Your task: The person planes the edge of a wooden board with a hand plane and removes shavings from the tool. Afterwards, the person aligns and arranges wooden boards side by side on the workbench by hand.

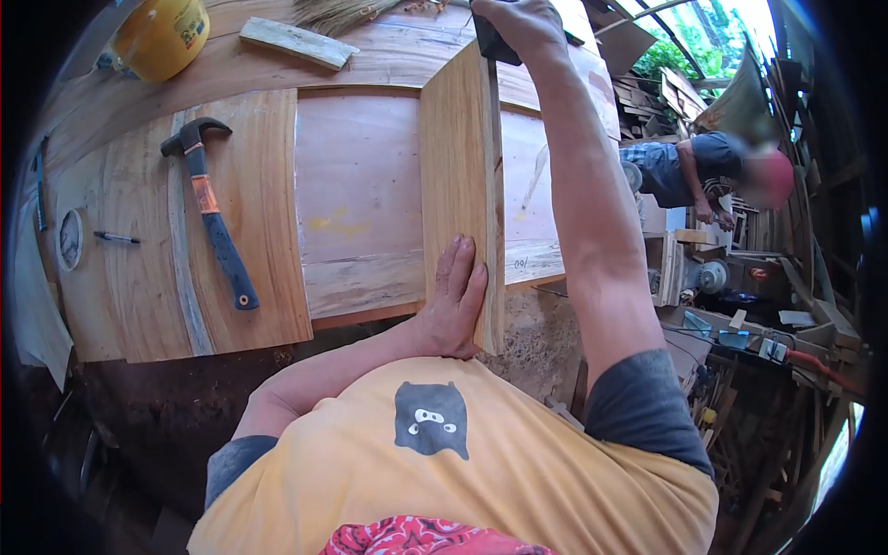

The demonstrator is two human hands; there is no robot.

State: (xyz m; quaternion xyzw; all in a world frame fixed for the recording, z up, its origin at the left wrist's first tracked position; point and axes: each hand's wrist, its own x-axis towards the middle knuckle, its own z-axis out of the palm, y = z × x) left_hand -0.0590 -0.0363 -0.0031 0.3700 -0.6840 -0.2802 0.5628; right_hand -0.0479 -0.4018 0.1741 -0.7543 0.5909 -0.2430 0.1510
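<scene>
Right now my left hand [451, 294] is open, with its fingers flat on the near end of the long board [458, 176]. My right hand [525, 26] is curled around a dark block [499, 44] at the board's far end. The board points away from my tummy, over the wooden table [361, 203]. Well to its left is a hammer [209, 208], with a pen [117, 238] and a roll of tape [70, 239] past that. A yellow bucket [165, 37] sits at the far left. Another person [708, 171] is off to the right.

Head-height view, facing steeply down
</scene>
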